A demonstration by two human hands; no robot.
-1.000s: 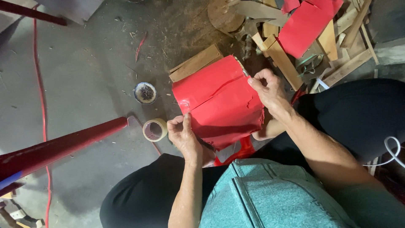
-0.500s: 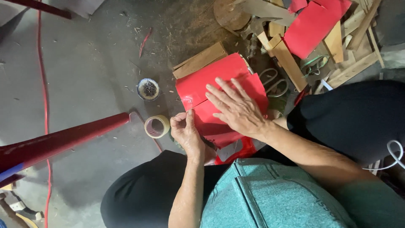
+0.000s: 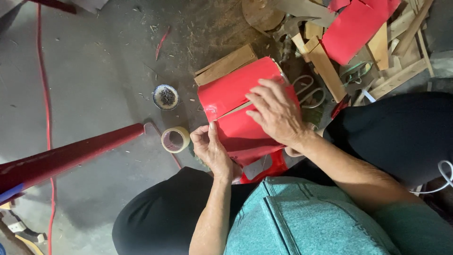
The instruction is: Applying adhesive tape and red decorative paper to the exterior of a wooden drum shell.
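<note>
A box wrapped in glossy red paper [image 3: 233,92] rests in front of my knees on the concrete floor. My right hand [image 3: 276,111] lies flat on top of it, fingers spread, pressing the red paper down. My left hand [image 3: 212,148] pinches the paper's lower left edge near a seam where brown cardboard shows. A roll of clear tape [image 3: 175,140] lies on the floor just left of my left hand.
A small round dish of dark nails [image 3: 166,97] sits left of the box. A dark red pole [image 3: 66,156] slants in from the left, and a red cord [image 3: 46,108] runs down the floor. Wood offcuts [image 3: 325,66], scissors [image 3: 309,92] and a red sheet [image 3: 354,28] lie behind.
My right hand left the box's far right corner and came down flat on its top, smoothing the red paper. My left hand stayed at the lower left edge.
</note>
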